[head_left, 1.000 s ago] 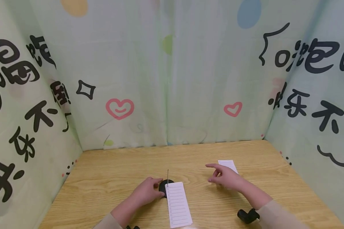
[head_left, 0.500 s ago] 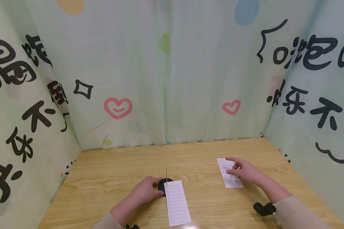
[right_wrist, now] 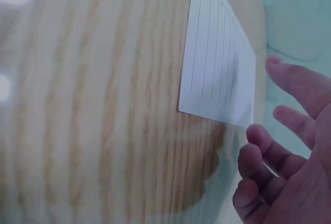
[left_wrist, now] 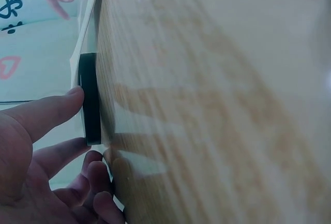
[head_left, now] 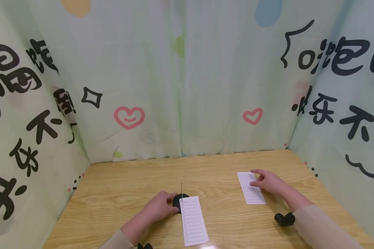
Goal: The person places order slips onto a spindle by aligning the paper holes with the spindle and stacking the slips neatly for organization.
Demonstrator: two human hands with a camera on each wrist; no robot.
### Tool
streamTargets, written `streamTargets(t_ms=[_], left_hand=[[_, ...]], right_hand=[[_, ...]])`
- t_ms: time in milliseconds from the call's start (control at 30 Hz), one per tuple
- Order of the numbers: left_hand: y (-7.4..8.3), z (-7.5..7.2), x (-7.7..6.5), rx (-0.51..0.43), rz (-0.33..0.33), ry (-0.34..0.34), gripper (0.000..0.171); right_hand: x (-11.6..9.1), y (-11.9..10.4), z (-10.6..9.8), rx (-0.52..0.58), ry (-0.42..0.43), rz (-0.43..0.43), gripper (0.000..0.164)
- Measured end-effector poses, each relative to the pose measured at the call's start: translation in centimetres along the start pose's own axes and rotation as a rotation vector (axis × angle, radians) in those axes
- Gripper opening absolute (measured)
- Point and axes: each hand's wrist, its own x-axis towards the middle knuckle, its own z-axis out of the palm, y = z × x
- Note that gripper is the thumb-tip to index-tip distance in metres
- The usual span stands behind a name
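Note:
On the left, my left hand (head_left: pixel 157 208) holds the round black base (head_left: pixel 176 203) of a bill spike, thumb and index finger at its rim. The left wrist view shows this base (left_wrist: pixel 89 105) edge-on, standing on the tabletop. A thin needle (head_left: pixel 181 190) rises from it. Lined paper slips (head_left: pixel 194 221) are on the spike at their top end and stretch toward me. Over at the right, my right hand (head_left: pixel 270 182) hovers by the right edge of a single lined slip (head_left: pixel 250 193). In the right wrist view its fingers are apart from that slip (right_wrist: pixel 214 63).
A light wooden table (head_left: pixel 127 180) carries everything. Printed curtains (head_left: pixel 187 86) enclose its back and both sides. Black camera mounts sit at my wrists, the right one (head_left: pixel 284 219) hanging below the sleeve.
My right hand has moved right, off the far slip's left side to its right edge, uncovering most of the slip. The left hand keeps its hold on the base.

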Motion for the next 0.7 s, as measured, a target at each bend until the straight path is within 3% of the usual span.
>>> streamTargets(t_ms=[200, 400, 700], left_hand=[[0.1, 0.0, 0.0, 0.004, 0.005, 0.008, 0.057], [0.2, 0.1, 0.1, 0.006, -0.012, 0.01, 0.057], [0.2, 0.2, 0.1, -0.008, -0.035, 0.004, 0.057]], right_hand=[[0.9, 0.1, -0.2, -0.036, -0.028, 0.055, 0.069], [1.5, 0.4, -0.1, -0.107, -0.039, 0.036, 0.069], [1.8, 0.5, 0.2, -0.107, -0.02, 0.024, 0.056]])
